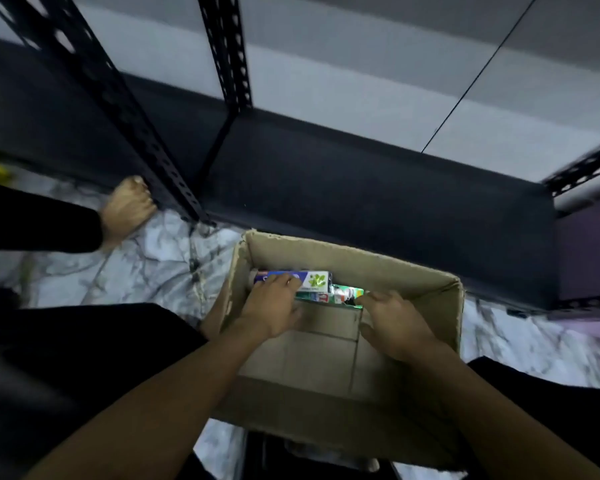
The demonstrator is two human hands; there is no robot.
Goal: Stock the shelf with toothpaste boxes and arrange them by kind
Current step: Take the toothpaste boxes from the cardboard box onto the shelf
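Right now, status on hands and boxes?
Left hand on blue toothpaste box in carton. Right hand by green box, grip unclear. Shelf bare, unobstructed.

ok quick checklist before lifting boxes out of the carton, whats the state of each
1. Left hand on the blue and white toothpaste box: ok, fingers rest on it; closed grip: cannot tell.
2. Right hand at the green toothpaste box: cannot tell if touching.
3. Cardboard carton open on top: ok.
4. Shelf behind carton free: ok, the part in view looks bare.
5. Box kinds readable: not ok, blurred.
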